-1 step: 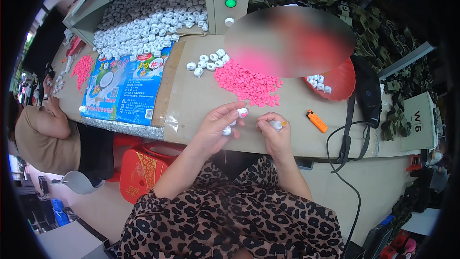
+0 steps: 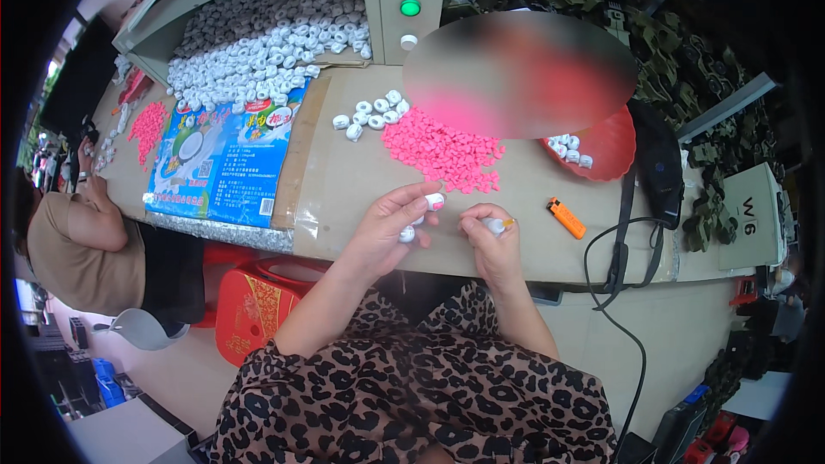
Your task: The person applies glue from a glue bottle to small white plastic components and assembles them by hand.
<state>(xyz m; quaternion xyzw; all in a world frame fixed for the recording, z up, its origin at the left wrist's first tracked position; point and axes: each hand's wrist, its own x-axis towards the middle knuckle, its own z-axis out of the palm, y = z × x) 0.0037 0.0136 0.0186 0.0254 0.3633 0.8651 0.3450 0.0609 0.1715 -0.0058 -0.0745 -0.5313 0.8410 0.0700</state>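
Observation:
My left hand (image 2: 385, 225) is closed on small white rounded pieces. One white piece (image 2: 435, 202) with a pink spot sits at the thumb and fingertips, and another white piece (image 2: 406, 234) shows lower, by the curled fingers. Close by on the right, my right hand (image 2: 495, 249) grips a small white tube (image 2: 495, 226) whose yellowish tip points right; most of its body is hidden in the fist. Just beyond my hands lies a heap of small pink pieces (image 2: 443, 155). Several loose white pieces (image 2: 375, 112) lie at its left.
An orange lighter (image 2: 566, 217) and a black cable (image 2: 595, 245) lie right of my hands. Farther back stands a red bowl (image 2: 620, 150) holding white pieces. A big pile of white pieces (image 2: 258, 60) fills the back left, behind blue printed sheeting (image 2: 228, 163). Another person (image 2: 90, 223) works at far left.

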